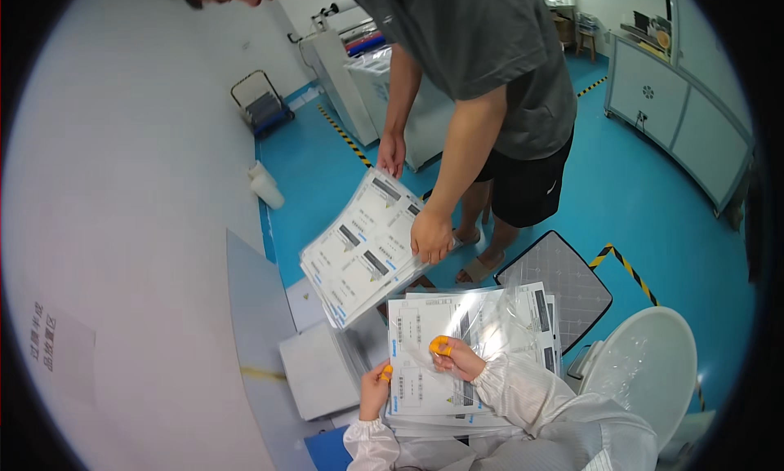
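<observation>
A stack of white printed sheets (433, 389) with black label blocks lies in front of me, its top glossy with glare from clear film (492, 328). At the stack's left edge my left hand (375, 392), an orange finger cot on it, is closed with fingertips on the sheet's edge. Over the middle of the top sheet my right hand (462, 361), also wearing orange finger cots, has its fingers curled into a pinch; what is between them is too small to tell. White sleeves cover both my forearms.
Across from me a person (490, 55) in a grey shirt holds another stack of printed sheets (359, 246) with both hands. A pale block-like pile (318, 373) stands left of my stack. A round white stool (641, 381) and a dark-edged grid-patterned panel (559, 279) are at right.
</observation>
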`<state>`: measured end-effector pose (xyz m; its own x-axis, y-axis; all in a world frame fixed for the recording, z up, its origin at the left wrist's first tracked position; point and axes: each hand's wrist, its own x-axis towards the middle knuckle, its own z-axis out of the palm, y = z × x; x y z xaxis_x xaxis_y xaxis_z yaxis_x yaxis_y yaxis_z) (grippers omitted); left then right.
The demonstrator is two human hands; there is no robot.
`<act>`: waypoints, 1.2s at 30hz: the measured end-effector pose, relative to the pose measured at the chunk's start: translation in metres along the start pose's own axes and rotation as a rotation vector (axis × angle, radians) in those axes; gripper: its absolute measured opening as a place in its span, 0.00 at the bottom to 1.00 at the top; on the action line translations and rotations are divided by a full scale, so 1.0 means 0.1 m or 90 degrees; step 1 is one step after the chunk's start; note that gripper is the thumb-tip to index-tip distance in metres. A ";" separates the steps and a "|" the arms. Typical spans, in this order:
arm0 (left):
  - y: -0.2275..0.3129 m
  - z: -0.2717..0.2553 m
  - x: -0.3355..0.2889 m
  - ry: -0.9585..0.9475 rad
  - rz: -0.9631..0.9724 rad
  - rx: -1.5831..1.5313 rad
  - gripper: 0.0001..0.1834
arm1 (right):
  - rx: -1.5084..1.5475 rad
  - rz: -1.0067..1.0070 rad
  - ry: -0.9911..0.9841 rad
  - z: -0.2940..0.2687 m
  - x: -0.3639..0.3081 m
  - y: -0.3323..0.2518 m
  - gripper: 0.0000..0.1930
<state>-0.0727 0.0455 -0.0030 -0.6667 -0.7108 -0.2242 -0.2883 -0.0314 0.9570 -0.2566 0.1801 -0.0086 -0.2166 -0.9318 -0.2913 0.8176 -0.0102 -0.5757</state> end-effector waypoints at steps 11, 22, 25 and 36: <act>-0.15 0.06 0.06 0.060 -0.003 0.040 0.14 | -0.016 0.004 -0.003 -0.03 0.00 0.00 0.07; -0.12 0.12 0.01 0.054 0.032 0.015 0.14 | -0.011 -0.005 -0.015 -0.03 -0.02 0.03 0.07; -0.13 0.11 0.02 0.070 0.048 0.071 0.14 | 0.000 -0.007 -0.011 -0.02 -0.03 0.03 0.07; -0.15 0.09 0.04 0.042 0.051 -0.005 0.14 | -0.033 -0.031 0.007 0.04 -0.08 0.07 0.07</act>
<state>-0.0774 0.0496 -0.0201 -0.6409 -0.7557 -0.1348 -0.2300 0.0215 0.9730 -0.2473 0.1864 -0.0071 -0.2608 -0.9269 -0.2700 0.7775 -0.0359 -0.6278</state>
